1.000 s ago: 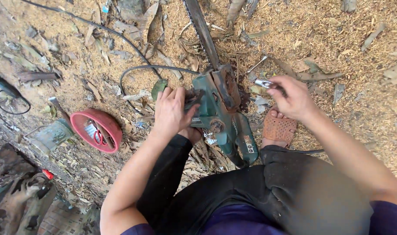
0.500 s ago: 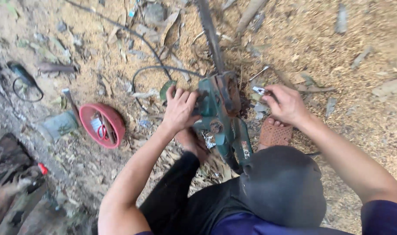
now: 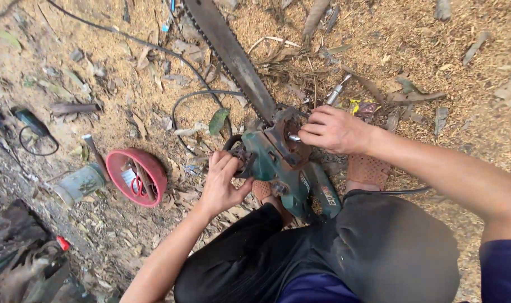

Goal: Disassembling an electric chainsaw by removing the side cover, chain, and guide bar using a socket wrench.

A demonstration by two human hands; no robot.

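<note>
A green chainsaw (image 3: 283, 168) lies on sawdust-covered ground between my knees, its long bar and chain (image 3: 227, 53) running up and to the left. My left hand (image 3: 222, 182) grips the saw's black handle part at its left side. My right hand (image 3: 334, 130) rests on the top of the saw's body near the bar mount, fingers pinched on a small metal piece there. A metal tool with a silver shaft (image 3: 338, 90) lies on the ground just above my right hand.
A red bowl (image 3: 136, 177) with small tools in it sits to the left, beside a grey tin can (image 3: 79, 184). A black cable (image 3: 182, 104) loops across the ground. My sandalled foot (image 3: 367, 171) is right of the saw. Leaves, bark and sawdust lie all around.
My right hand moved left from beside the saw onto its body near the bar mount. My left hand shifted lower on the saw's left side. The view moved closer.
</note>
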